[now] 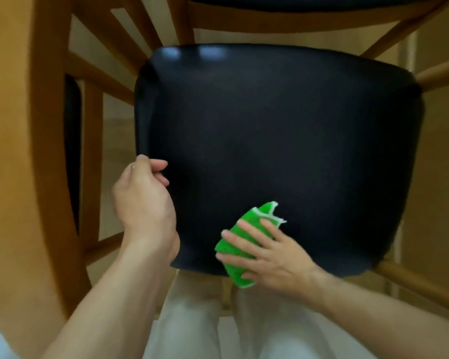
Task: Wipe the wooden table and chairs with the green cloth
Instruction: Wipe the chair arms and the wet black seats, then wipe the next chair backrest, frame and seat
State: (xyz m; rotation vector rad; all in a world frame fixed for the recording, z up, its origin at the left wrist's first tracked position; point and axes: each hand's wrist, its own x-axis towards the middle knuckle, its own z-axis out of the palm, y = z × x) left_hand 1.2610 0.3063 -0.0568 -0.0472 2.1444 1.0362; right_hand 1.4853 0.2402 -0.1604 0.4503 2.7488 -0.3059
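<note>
A wooden chair with a black padded seat (283, 141) fills the view below me. The folded green cloth (240, 243) lies on the seat's near edge, and my right hand (267, 257) presses it flat with straight, spread fingers. My left hand (143, 200) is at the seat's left edge, with its fingers curled over the side of the cushion. The chair's wooden frame (410, 275) shows beyond the seat on the right.
The curved wooden backrest (47, 156) of the chair rises on the left. A second chair with a dark seat (296, 1) stands at the top of the view. My light trousers (192, 327) are below the seat. The floor is pale wood.
</note>
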